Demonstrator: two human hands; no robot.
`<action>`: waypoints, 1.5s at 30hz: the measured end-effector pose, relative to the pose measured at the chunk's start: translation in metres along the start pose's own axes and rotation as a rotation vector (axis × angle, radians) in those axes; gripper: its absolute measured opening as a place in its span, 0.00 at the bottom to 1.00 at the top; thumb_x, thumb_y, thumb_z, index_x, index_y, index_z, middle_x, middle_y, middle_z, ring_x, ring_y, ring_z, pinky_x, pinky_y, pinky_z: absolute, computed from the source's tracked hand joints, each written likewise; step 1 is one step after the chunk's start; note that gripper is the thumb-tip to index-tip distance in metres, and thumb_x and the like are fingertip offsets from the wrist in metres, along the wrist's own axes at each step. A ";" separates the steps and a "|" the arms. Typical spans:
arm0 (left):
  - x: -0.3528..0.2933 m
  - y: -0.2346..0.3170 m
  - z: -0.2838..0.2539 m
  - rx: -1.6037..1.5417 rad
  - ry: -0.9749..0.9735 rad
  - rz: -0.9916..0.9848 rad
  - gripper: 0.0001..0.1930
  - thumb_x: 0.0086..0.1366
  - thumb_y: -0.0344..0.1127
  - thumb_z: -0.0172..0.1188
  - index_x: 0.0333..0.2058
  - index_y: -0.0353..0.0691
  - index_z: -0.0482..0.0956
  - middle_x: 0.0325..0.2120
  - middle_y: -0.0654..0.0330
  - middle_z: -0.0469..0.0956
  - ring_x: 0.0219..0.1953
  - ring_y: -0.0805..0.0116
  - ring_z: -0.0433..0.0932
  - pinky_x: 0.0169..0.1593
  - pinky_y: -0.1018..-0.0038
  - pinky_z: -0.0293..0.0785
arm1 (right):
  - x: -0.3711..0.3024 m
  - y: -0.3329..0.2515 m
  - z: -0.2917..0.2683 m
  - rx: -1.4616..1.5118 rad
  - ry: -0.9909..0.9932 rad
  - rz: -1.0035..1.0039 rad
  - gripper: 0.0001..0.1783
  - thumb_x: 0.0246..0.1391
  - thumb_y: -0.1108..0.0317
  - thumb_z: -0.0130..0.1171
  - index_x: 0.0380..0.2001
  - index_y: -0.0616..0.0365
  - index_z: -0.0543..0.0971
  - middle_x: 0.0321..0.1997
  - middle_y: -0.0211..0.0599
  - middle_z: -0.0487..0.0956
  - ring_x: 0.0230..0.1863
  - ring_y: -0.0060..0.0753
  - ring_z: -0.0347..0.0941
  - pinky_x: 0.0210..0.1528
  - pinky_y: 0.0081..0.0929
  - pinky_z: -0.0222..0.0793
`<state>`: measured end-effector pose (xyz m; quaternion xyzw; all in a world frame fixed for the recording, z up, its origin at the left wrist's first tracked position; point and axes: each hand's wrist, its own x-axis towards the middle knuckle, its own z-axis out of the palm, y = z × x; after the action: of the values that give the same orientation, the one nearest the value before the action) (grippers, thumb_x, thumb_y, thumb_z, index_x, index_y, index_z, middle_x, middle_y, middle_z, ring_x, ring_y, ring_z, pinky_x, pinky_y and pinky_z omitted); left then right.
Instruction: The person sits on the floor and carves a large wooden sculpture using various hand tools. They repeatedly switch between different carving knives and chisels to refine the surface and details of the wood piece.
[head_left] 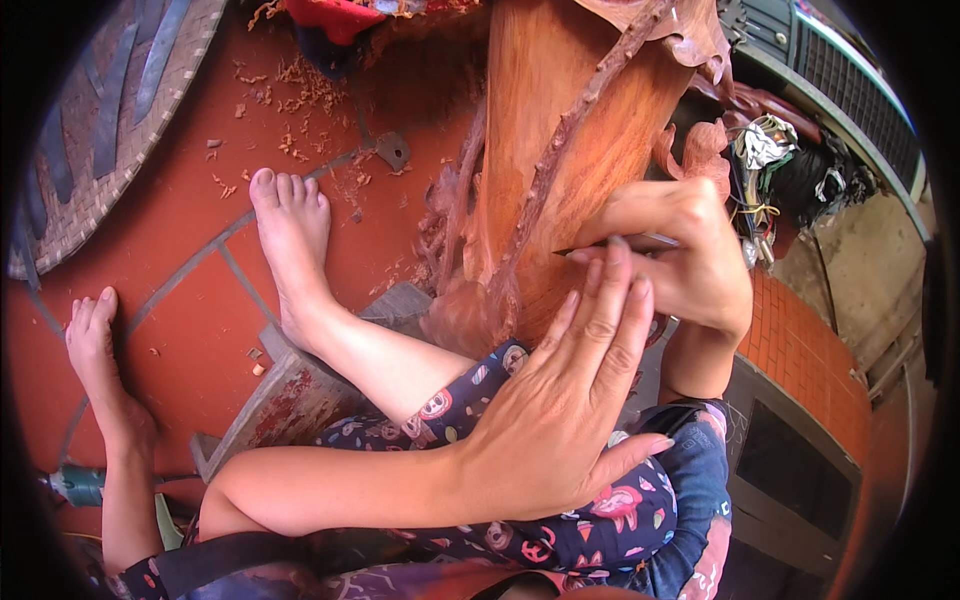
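Right hand (690,255): fingers closed round a slim, dark-tipped tool (564,252). Left hand (580,385): fingers outstretched, nothing visibly gripped, overlapping the right; whether they touch, I can't tell. Carved wood piece (525,75): just beyond both hands. Step, I judge: fine carving. Next, I'd want the tip steadied against the grain.

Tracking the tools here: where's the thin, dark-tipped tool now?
In the head view, just right of centre: the thin, dark-tipped tool is in the right hand, its tip close to reddish-brown wood.
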<state>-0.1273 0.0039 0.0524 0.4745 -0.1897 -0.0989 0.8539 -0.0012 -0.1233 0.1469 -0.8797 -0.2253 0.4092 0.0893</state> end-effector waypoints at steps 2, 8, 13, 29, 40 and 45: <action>0.001 0.000 0.001 -0.052 0.037 -0.004 0.56 0.64 0.50 0.64 0.70 0.14 0.38 0.71 0.20 0.36 0.74 0.24 0.43 0.75 0.48 0.46 | 0.003 0.001 0.000 -0.038 0.055 0.108 0.06 0.46 0.79 0.72 0.29 0.66 0.85 0.26 0.40 0.84 0.28 0.29 0.83 0.31 0.24 0.79; 0.008 0.003 0.003 -0.063 0.068 0.023 0.59 0.61 0.52 0.67 0.70 0.15 0.38 0.70 0.18 0.35 0.73 0.20 0.42 0.75 0.47 0.47 | -0.003 -0.003 0.011 -0.001 0.318 0.032 0.04 0.49 0.79 0.68 0.29 0.68 0.84 0.28 0.40 0.85 0.30 0.27 0.82 0.31 0.25 0.78; 0.017 -0.001 0.001 -0.055 0.102 0.064 0.59 0.62 0.52 0.67 0.70 0.16 0.37 0.70 0.18 0.35 0.73 0.19 0.40 0.74 0.44 0.46 | -0.004 -0.002 0.011 0.054 0.438 0.173 0.07 0.44 0.78 0.72 0.29 0.67 0.85 0.28 0.41 0.85 0.31 0.28 0.82 0.32 0.27 0.77; -0.004 -0.002 0.002 -0.026 0.021 0.023 0.64 0.60 0.61 0.66 0.70 0.15 0.34 0.69 0.16 0.32 0.73 0.20 0.39 0.75 0.48 0.45 | -0.001 -0.010 0.016 -0.154 0.214 0.040 0.03 0.46 0.77 0.67 0.26 0.65 0.83 0.24 0.37 0.83 0.25 0.30 0.80 0.29 0.28 0.74; -0.014 -0.004 0.001 -0.046 0.008 -0.015 0.61 0.65 0.62 0.60 0.70 0.14 0.34 0.69 0.15 0.33 0.72 0.17 0.37 0.75 0.44 0.42 | 0.001 -0.015 0.022 -0.100 0.340 0.137 0.05 0.46 0.74 0.68 0.26 0.64 0.83 0.29 0.38 0.85 0.27 0.29 0.81 0.31 0.26 0.75; -0.023 0.000 0.002 -0.046 -0.001 0.029 0.61 0.65 0.62 0.61 0.69 0.13 0.34 0.69 0.15 0.32 0.72 0.16 0.36 0.74 0.42 0.42 | -0.001 -0.014 0.028 -0.129 0.353 -0.066 0.05 0.42 0.72 0.67 0.26 0.61 0.84 0.27 0.36 0.84 0.27 0.32 0.80 0.32 0.29 0.74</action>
<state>-0.1490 0.0105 0.0480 0.4518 -0.1946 -0.0911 0.8659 -0.0270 -0.1123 0.1339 -0.9339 -0.2604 0.2302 0.0842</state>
